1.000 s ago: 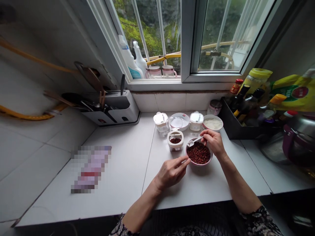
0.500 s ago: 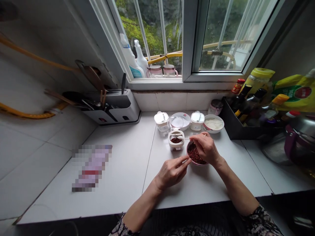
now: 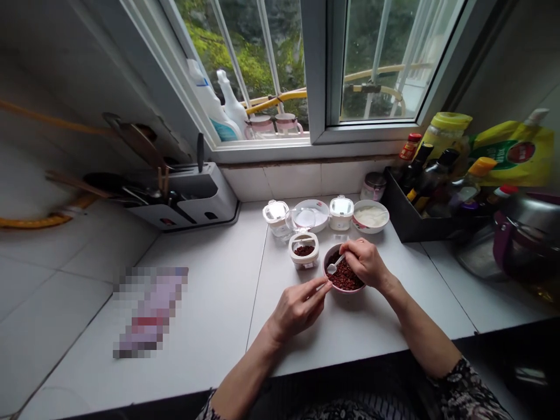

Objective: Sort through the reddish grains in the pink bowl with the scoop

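Note:
A pink-rimmed bowl [image 3: 344, 269] of dark red peppercorns stands on the white counter [image 3: 210, 274], with my right hand [image 3: 365, 263] over its far right side. That hand is shut on a small white spoon [image 3: 333, 266], whose tip sits among the peppercorns. My left hand [image 3: 297, 309] rests by the bowl's near left rim, pinching a thin pale stick [image 3: 322, 287]. Just left of the bowl is a small square white container [image 3: 304, 255], open and holding more peppercorns. The bowl's far side is partly hidden by my right fingers.
Behind the bowl stand white-lidded jars [image 3: 276, 217], a white dish [image 3: 308, 216] and a bowl of white paste [image 3: 371, 216]. A black tray of bottles [image 3: 413, 219] is to the right, a knife block [image 3: 188, 197] to the left, and a pixelated packet [image 3: 151, 312] lies on the counter.
My right hand has swung the spoon from over the square container back down into the bowl. The left hand stays by the rim. The whole view has shifted slightly left.

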